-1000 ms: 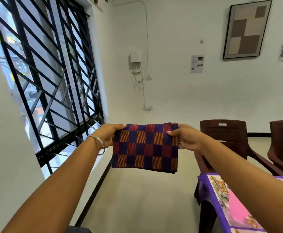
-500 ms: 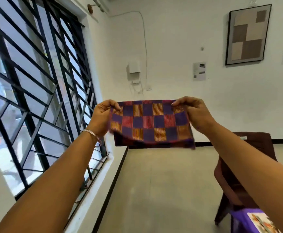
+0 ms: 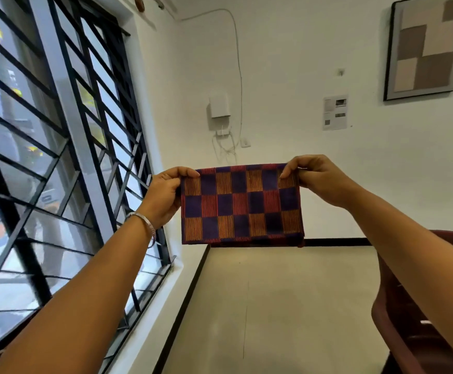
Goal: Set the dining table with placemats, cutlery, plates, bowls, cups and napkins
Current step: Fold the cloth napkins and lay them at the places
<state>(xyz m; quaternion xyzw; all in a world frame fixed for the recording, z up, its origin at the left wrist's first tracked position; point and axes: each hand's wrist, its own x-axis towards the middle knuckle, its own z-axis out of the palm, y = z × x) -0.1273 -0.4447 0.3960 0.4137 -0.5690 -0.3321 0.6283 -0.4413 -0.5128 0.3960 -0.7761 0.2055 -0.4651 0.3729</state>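
— Head view: folded checked napkin (image 3: 242,204) held up in mid-air, pinched at both top corners. Left hand (image 3: 163,197) on one corner, thumb and fingertips closed narrow over the edge; right hand (image 3: 317,182) on the other, same narrow pinch.

— Hanging how?

— Straight down below the fingers, stretched fairly taut between the two pinches, several layers stacked at the bottom edge. Nothing under it but bare floor (image 3: 274,306). No table in sight; only part of a dark red chair (image 3: 419,333) below the right forearm.

— Risks from here?

— Mostly a slipped corner. Grip only on the top edge, so probably easy to lose an inner layer and let the fold fall open. Loosening either pinch would likely swing the cloth sideways under the other hand. Letting go of both: onto the floor, dirty, unfit for a place setting.

— Anything else?

— Uneven pull between the hands, likely skewing the fold and leaving a crooked crease. Also a turn toward the unseen table with arms this far out, possibly brushing the window bars (image 3: 58,157) beside the left hand.
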